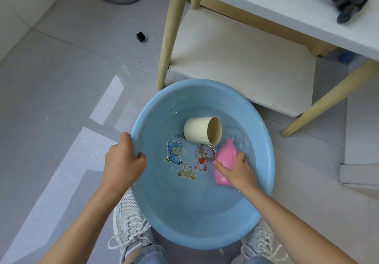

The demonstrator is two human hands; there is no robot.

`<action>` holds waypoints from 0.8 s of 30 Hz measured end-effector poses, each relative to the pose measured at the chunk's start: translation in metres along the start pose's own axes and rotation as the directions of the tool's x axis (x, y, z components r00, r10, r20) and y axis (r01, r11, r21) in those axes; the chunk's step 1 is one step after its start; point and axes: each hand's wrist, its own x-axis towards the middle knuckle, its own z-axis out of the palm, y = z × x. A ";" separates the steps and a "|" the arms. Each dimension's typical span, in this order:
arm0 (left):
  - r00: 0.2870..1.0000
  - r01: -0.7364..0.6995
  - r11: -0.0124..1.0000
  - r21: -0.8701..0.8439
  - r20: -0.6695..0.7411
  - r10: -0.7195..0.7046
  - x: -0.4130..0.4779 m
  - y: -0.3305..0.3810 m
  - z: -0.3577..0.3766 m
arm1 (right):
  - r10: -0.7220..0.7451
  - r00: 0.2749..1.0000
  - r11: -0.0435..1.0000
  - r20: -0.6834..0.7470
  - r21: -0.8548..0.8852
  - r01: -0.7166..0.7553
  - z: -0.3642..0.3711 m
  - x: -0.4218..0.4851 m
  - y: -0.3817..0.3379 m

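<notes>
Now the right hand grips the pink bottle underwater, likely to wash it. Meanwhile, left-hand fingers clutch the basin rim, holding it steady.

The floor is of grey tiles, with patches of light at 8 o'clock. At 1 o'clock stands a white table on pale wooden legs, a low shelf under it
</notes>
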 end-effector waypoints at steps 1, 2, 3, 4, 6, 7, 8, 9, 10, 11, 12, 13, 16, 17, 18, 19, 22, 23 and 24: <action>1.000 0.001 1.000 0.004 0.000 -0.001 0.001 -0.001 0.000 | 0.001 1.000 1.000 0.000 -0.002 -0.001 0.000 -0.001 0.000; 1.000 0.001 1.000 0.007 0.001 -0.001 0.002 -0.002 0.001 | 0.001 1.000 1.000 -0.003 -0.002 -0.001 0.000 -0.002 0.000; 1.000 0.003 1.000 0.007 0.003 -0.003 0.003 -0.002 0.002 | 0.001 1.000 1.000 -0.006 -0.001 -0.001 0.000 -0.003 0.000; 1.000 0.006 1.000 0.007 0.004 -0.006 0.004 -0.004 0.002 | 0.000 1.000 1.000 -0.010 0.001 0.000 0.000 -0.004 -0.001; 1.000 0.010 1.000 0.007 0.003 -0.010 0.007 -0.006 0.003 | 0.002 1.000 1.000 -0.023 0.004 -0.002 0.000 -0.006 -0.001; 1.000 0.011 1.000 0.006 0.003 -0.011 0.009 -0.007 0.004 | 0.004 1.000 1.000 -0.031 0.009 -0.003 0.000 -0.007 -0.002; 1.000 0.012 1.000 0.005 0.005 -0.012 0.010 -0.008 0.005 | 0.003 0.999 1.000 -0.044 0.019 -0.002 0.000 -0.009 -0.002; 1.000 0.013 1.000 0.003 0.010 -0.013 0.012 -0.010 0.005 | -0.004 0.998 1.000 -0.062 0.031 0.005 -0.001 -0.011 -0.003; 1.000 0.016 1.000 0.000 0.017 -0.016 0.014 -0.012 0.006 | -0.013 0.997 0.999 -0.082 0.044 0.016 -0.002 -0.013 -0.004; 0.999 0.022 1.000 -0.004 0.023 -0.022 0.016 -0.013 0.007 | -0.022 0.995 0.998 -0.099 0.057 0.028 -0.003 -0.016 -0.004; 0.999 0.031 0.999 -0.012 0.030 -0.031 0.019 -0.015 0.008 | -0.030 0.993 0.997 -0.114 0.072 0.038 -0.005 -0.018 -0.005; 0.998 0.045 0.999 -0.023 0.038 -0.044 0.022 -0.017 0.008 | -0.034 0.992 0.995 -0.125 0.091 0.046 -0.007 -0.020 -0.005; 0.992 0.104 0.991 -0.078 0.078 -0.098 0.031 -0.024 0.010 | -0.040 0.988 0.985 -0.149 0.162 0.064 -0.010 -0.027 -0.007; 0.989 0.124 0.988 -0.094 0.095 -0.115 0.034 -0.026 0.010 | -0.044 0.986 0.981 -0.159 0.182 0.073 -0.011 -0.030 -0.009; 0.985 0.142 0.984 -0.104 0.112 -0.130 0.037 -0.028 0.010 | -0.047 0.984 0.977 -0.170 0.199 0.081 -0.011 -0.032 -0.010; 0.982 0.156 0.982 -0.111 0.128 -0.141 0.039 -0.029 0.010 | -0.051 0.982 0.973 -0.183 0.213 0.090 -0.011 -0.034 -0.012; 0.974 0.181 0.977 -0.113 0.160 -0.162 0.046 -0.033 0.011 | -0.082 0.971 0.961 -0.223 0.241 0.137 -0.013 -0.040 -0.017; 0.970 0.191 0.975 -0.109 0.170 -0.171 0.047 -0.035 0.012 | -0.093 0.968 0.956 -0.231 0.251 0.152 -0.014 -0.042 -0.018; 0.967 0.201 0.974 -0.106 0.180 -0.180 0.049 -0.037 0.013 | -0.102 0.967 0.951 -0.235 0.262 0.164 -0.015 -0.044 -0.020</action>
